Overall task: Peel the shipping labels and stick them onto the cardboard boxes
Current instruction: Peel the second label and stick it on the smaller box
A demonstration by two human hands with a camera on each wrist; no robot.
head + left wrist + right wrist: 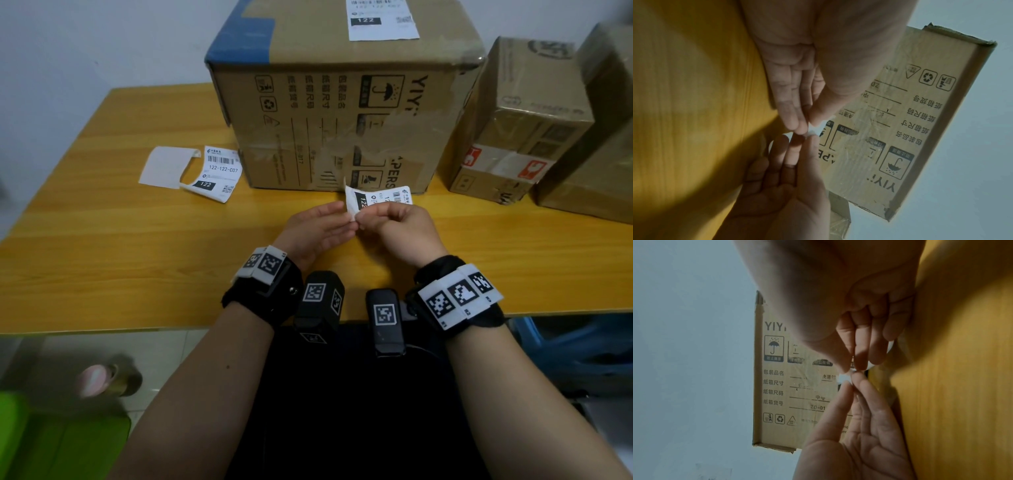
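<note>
Above the yellow wooden table [102,240], both hands hold a white shipping label [375,198] printed with a barcode and "122". My left hand [337,219] pinches the label's curled near corner [813,129] between thumb and fingertips. My right hand [368,214] pinches the same corner [845,378] from the other side, fingers curled. Just behind stands a large cardboard box [342,102] with a label [382,19] stuck on its top. A smaller taped box [513,120] stands to its right. In the wrist views the two hands meet fingertip to fingertip on the white corner.
Another label [219,173], half lifted from its white backing sheet [164,168], lies on the table at the left. A third box [603,144] is at the far right. On the floor are a tape roll [113,380] and a green object [51,438].
</note>
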